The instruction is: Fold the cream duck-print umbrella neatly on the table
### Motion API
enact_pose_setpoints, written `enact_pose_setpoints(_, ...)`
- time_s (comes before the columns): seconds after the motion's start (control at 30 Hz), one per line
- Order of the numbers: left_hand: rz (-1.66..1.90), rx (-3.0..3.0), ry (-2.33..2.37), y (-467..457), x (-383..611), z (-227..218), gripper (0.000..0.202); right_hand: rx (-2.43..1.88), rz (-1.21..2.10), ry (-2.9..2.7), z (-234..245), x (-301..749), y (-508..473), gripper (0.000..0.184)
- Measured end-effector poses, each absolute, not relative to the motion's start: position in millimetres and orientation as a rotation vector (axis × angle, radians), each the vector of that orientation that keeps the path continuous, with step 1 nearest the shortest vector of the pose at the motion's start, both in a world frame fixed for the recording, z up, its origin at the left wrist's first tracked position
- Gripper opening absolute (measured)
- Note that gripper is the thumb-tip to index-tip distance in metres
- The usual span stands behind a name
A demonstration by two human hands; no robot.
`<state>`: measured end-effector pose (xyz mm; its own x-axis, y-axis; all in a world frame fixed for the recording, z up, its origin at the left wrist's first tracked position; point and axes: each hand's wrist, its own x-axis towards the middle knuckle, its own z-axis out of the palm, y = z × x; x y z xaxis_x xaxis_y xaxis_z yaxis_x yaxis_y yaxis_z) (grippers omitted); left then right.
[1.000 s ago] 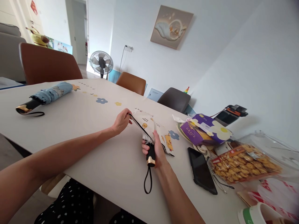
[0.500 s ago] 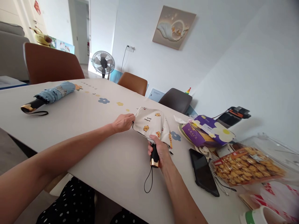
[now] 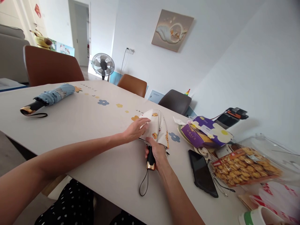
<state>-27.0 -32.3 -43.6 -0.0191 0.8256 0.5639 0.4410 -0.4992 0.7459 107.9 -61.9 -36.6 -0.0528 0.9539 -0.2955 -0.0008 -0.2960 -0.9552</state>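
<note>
A folded white umbrella (image 3: 157, 125) printed with small yellow ducks lies on the pale table (image 3: 93, 125). My right hand (image 3: 156, 153) is wrapped round its black handle with the gold end cap, near the table's front edge. A black wrist loop hangs from the handle toward me. My left hand (image 3: 137, 129) rests on the left side of the umbrella's canopy, fingers stretched out flat on the fabric. A second folded umbrella (image 3: 48, 98), light blue with a black and gold handle, lies at the far left of the table.
A black phone (image 3: 202, 172) lies right of my right hand. Beyond it are a purple bag (image 3: 206, 130), a packet of snacks (image 3: 243, 165) and a clear container. Brown chairs (image 3: 50, 66) stand round the far side; a fan (image 3: 103, 64) stands by the wall.
My left hand let go of the canopy edge it was pulling out to the left and moved right, onto the fabric. The canopy has drawn in closer to the shaft.
</note>
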Motion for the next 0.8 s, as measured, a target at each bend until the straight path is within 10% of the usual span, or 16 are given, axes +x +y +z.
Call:
enact_pose_setpoints(0.33, 1.406, 1.085, 1.381, -10.9, 4.8, -34.4, 0.061, -1.353, 1.596, -1.209, -31.7, 107.0, -71.1, 0.017)
enact_pose_setpoints(0.8, 1.115, 0.551, 0.640, -7.1, -15.7, -29.3, 0.037, -1.153, 1.919, -1.308, -31.9, 107.6, -78.6, 0.027)
